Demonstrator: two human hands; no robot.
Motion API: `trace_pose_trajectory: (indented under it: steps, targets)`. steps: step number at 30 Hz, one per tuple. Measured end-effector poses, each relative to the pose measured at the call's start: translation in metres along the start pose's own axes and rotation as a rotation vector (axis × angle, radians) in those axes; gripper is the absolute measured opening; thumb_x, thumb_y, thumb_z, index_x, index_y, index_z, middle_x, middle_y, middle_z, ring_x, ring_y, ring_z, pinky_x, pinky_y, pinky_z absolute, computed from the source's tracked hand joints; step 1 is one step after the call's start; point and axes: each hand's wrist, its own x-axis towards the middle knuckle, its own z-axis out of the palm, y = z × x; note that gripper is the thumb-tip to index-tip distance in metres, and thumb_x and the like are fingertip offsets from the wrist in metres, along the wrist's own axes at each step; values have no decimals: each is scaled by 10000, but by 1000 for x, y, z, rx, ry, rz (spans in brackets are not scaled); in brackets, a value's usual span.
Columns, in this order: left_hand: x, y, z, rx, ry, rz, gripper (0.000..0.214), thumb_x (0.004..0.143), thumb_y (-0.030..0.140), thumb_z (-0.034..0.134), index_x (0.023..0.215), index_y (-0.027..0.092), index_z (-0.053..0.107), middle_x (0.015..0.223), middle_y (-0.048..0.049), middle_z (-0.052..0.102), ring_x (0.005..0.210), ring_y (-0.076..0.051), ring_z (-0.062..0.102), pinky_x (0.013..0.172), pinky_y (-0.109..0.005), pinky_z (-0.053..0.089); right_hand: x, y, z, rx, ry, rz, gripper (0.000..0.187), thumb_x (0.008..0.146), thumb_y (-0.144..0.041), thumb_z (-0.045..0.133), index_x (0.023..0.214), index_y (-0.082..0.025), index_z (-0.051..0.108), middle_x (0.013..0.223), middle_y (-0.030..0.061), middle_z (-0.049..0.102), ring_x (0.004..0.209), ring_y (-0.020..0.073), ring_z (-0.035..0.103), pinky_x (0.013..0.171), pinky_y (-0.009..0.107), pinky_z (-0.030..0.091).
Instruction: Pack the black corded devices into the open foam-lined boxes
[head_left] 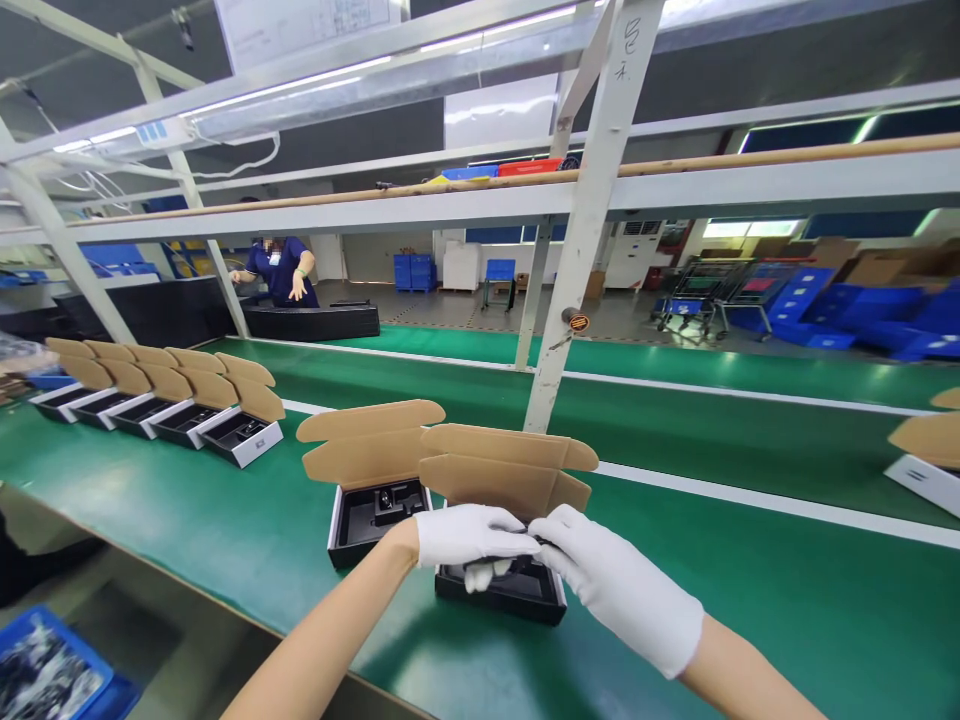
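Both my hands wear white gloves and meet over an open cardboard box (501, 603) with a black inside and a raised brown lid (502, 470). My left hand (471, 538) reaches in from the left, its fingers curled around something dark that is mostly hidden. From the right, my right hand (611, 585) brings its fingertips together at the same spot, touching my left fingertips. Whatever lies between them is too covered to name. Just left stands a second open box (352, 525), with a black insert and a small dark part inside.
Several open boxes (244, 435) stand in a row at the left of the green bench (420, 640). Another box (926, 480) is at the far right. A white post (577, 220) rises behind my box. A blue bin (56, 670) sits below left. A co-worker (277, 265) stands beyond.
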Motion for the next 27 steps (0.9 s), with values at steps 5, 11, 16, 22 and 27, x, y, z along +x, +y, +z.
trace_pose_trajectory:
  steps: [5, 11, 16, 22, 27]
  targets:
    - [17, -38, -5, 250, 72, -82, 448, 858, 608, 518, 962, 211, 695, 756, 4, 677, 563, -126, 580, 514, -227, 448, 11, 3, 20, -203, -234, 95, 264, 947, -244, 439, 831, -208, 673, 872, 57, 666, 740, 211, 643, 603, 296, 434]
    - [20, -69, 26, 670, 180, 36, 316, 941, 395, 485, 950, 216, 746, 1040, -80, 728, 1012, -278, 626, 914, -427, 465, 38, -7, 47, -323, -432, 104, 203, 860, -242, 599, 890, -113, 753, 924, 167, 722, 862, 332, 693, 700, 364, 470]
    - [9, -93, 52, 902, 353, 65, 428, 880, 554, 561, 954, 156, 700, 900, -130, 706, 886, -325, 632, 837, -499, 494, 45, -5, 43, -278, -433, 124, 268, 882, -334, 574, 846, -145, 761, 822, 137, 724, 782, 311, 700, 642, 353, 487]
    - [10, -107, 58, 981, 476, 221, 183, 858, 376, 666, 942, 215, 645, 927, -35, 700, 919, -226, 639, 890, -395, 519, 19, -19, 73, -171, -202, -11, 191, 828, -271, 650, 995, -197, 705, 966, 83, 714, 855, 273, 672, 727, 355, 522]
    - [-27, -142, 49, 1146, 803, 381, 417, 907, 423, 601, 1276, 235, 553, 1321, -74, 627, 1225, -252, 567, 1102, -475, 424, -25, 12, 86, -236, -93, 92, 224, 846, -147, 554, 1016, -206, 689, 918, 77, 719, 805, 250, 671, 751, 377, 546]
